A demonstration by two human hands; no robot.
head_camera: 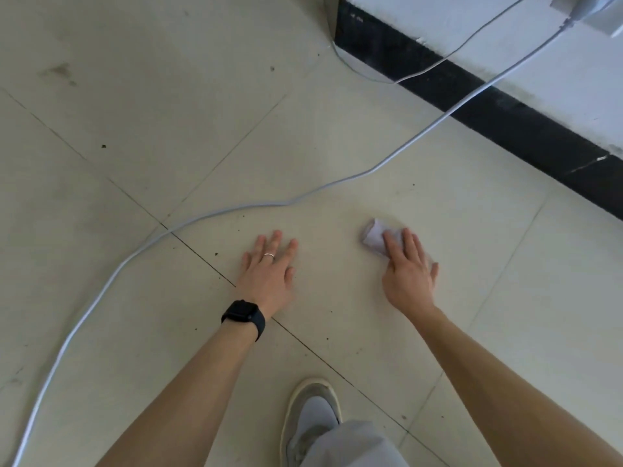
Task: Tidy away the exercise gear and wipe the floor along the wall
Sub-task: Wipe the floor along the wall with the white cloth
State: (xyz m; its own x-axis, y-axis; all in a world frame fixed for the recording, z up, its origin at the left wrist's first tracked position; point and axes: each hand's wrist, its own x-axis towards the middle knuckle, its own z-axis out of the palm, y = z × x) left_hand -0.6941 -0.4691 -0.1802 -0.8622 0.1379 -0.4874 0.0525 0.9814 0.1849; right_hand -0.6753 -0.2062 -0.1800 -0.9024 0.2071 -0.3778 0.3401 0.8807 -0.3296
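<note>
Four straight right fingers on cloth

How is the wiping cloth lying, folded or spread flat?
Folded: the cloth shows as a small thick bundle, pressed to the floor under the flat right hand.

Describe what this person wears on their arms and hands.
The left forearm and right forearm are bare, with no sleeves in view. The left hand has a thin silver ring on one finger and a black watch with a black strap at its wrist. The right hand shows no ring or band.
</note>
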